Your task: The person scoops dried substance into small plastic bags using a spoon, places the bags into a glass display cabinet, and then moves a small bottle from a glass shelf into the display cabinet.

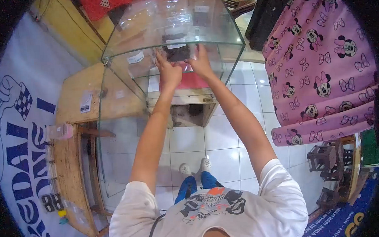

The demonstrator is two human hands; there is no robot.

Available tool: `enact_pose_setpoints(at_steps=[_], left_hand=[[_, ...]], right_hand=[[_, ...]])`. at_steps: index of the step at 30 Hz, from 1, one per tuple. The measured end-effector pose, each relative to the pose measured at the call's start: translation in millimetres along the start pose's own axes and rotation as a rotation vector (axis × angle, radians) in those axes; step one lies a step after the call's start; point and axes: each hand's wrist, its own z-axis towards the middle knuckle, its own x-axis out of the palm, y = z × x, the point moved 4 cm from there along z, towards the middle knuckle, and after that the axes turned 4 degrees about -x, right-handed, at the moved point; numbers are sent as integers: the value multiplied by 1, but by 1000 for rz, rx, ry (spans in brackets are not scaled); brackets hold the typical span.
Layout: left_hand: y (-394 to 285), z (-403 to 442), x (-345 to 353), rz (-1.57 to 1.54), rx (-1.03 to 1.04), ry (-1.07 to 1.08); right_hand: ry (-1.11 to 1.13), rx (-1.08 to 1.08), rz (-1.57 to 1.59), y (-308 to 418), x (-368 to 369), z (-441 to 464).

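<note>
One dark packet (173,55) already in the glass case (224,31), your left hand (170,73) and right hand (201,64) flanking it, grip unclear tbh.

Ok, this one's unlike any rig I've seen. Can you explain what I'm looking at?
There is no machine here, just a person working with two bare hands. The single picture comes from a camera worn on the head, looking forward and down, so their printed shirt and shoes show below.

Both arms stretch out to the front of a glass case. The left hand and right hand are on either side of a dark packet with a pale label; whether either grips it firmly is hard to tell. Other packets show through the glass. A wooden counter stands to the left, and a pink patterned cloth hangs at the right.
</note>
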Motion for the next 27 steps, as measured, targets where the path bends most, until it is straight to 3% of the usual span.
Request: enact_pose_setpoints(at_steps=[7, 10, 21, 27], left_hand=[[-3, -41, -20, -8, -33, -93], [-12, -90, -48, -44, 62, -101], [-33, -283, -164, 168, -19, -9], [-5, -337, -215, 104, -294, 126]], right_hand=[[6, -93, -47, 42, -11, -49], [69, -136, -55, 76, -12, -99], [286, -96, 9, 166, -7, -268], [432, -24, 122, 180, 19, -314]])
